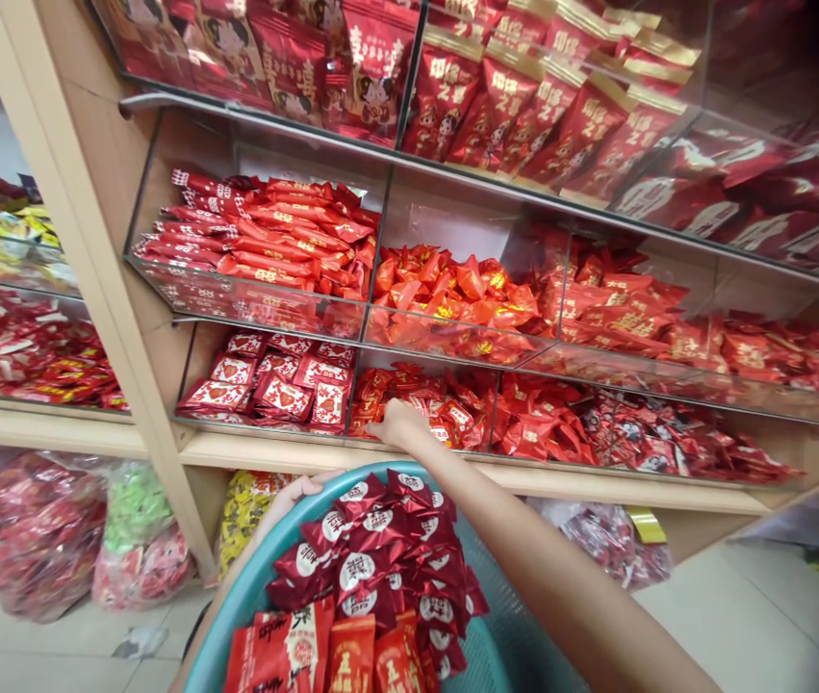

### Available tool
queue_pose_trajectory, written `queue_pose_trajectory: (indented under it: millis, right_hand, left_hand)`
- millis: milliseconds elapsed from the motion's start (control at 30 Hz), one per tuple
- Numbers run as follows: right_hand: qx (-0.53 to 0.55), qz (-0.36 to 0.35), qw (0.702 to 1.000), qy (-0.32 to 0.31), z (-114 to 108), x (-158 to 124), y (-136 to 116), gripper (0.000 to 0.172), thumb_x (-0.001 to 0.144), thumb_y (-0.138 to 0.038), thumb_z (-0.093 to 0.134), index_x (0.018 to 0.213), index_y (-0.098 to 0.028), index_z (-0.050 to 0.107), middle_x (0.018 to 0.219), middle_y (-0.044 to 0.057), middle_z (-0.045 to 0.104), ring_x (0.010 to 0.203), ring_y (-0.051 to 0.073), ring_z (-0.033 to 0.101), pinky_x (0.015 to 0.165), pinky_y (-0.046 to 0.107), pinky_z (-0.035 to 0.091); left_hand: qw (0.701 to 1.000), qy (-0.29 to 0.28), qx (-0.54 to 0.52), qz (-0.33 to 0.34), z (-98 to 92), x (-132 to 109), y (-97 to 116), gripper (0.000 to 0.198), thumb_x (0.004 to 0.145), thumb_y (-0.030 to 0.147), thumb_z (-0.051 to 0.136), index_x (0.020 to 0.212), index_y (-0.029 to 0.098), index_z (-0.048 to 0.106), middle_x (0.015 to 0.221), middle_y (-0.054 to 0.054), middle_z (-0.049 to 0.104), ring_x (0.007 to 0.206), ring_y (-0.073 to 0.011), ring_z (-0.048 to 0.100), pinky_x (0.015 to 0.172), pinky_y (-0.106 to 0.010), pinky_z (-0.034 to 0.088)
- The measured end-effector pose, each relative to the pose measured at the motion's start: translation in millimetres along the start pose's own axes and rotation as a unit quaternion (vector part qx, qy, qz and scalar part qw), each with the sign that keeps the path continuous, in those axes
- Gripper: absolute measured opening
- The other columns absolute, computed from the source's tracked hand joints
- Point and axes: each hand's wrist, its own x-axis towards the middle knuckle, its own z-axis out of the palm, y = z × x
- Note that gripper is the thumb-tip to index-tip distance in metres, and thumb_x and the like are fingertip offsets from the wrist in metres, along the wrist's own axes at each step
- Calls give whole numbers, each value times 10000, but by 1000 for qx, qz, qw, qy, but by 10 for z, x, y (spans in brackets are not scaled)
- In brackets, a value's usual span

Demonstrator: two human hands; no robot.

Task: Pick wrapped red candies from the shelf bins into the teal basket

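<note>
A teal plastic basket [225, 602] stands in front of me, holding dark-red wrapped sweets with white labels [380, 539] and larger red and orange packets [286, 645]. My left hand [306, 488] is closed around the basket's far-left rim. Over the basket reaches my right arm, with my right hand [403, 424] at the front of a low bin of red wrapped candies [452, 409]. The hand's back faces me; its fingertips are hidden, so I cannot tell what they touch or hold.
Left of that bin lie white-and-red heart-printed packets [290, 380]; to the right are more red candies [543, 423]. Clear-fronted shelves above hold red packets [300, 231]. A wooden ledge [236, 450] runs below the bins. Bagged sweets [141, 539] rest on the tiled floor.
</note>
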Motion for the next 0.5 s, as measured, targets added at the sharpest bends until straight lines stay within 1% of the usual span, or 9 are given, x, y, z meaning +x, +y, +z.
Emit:
queue_pose_trajectory:
  millis: [100,167,233,300,400,500]
  right_hand:
    - [23,-1,1000,-12,56,69,60,237,644,-299,612,816,-143,658,852,120,674,743,212,619,545,258,403]
    - [43,-6,999,-12,74,96,113,176,652,-288,590,751,-158,656,766,77,672,668,171,602,504,230,375]
    - [62,-14,998,-3,63,100,156,154,677,-293,549,684,-171,642,690,45,653,623,145,578,486,217,352]
    - [76,-24,997,15,20,74,186,183,707,-294,497,637,-181,622,651,29,630,615,134,558,490,213,338]
    - [94,-45,994,42,-93,-18,229,213,728,-287,446,599,-190,585,634,15,602,627,121,535,517,207,326]
    - [97,-94,987,83,-230,-173,295,200,719,-280,450,566,-189,539,573,0,553,570,107,483,517,208,300]
  left_hand:
    - [1000,-2,8,0,6,3,1,252,846,302,475,983,102,543,834,-28,583,656,-92,559,565,-231,489]
    - [1000,-5,11,2,21,14,-9,261,848,314,470,981,102,545,829,-29,588,653,-92,562,571,-236,491]
    - [1000,-10,14,7,41,37,-30,274,847,325,469,985,102,550,815,-30,601,646,-96,571,581,-247,493]
    - [1000,-15,15,11,56,69,-53,262,842,282,464,993,90,559,755,-33,622,629,-109,588,581,-245,491]
    - [1000,-18,17,15,52,117,-80,280,795,155,428,1014,58,573,625,-37,632,625,-143,616,573,-222,482]
    - [999,-16,16,22,22,147,-91,314,776,120,404,1033,42,566,603,-44,630,637,-148,620,583,-214,483]
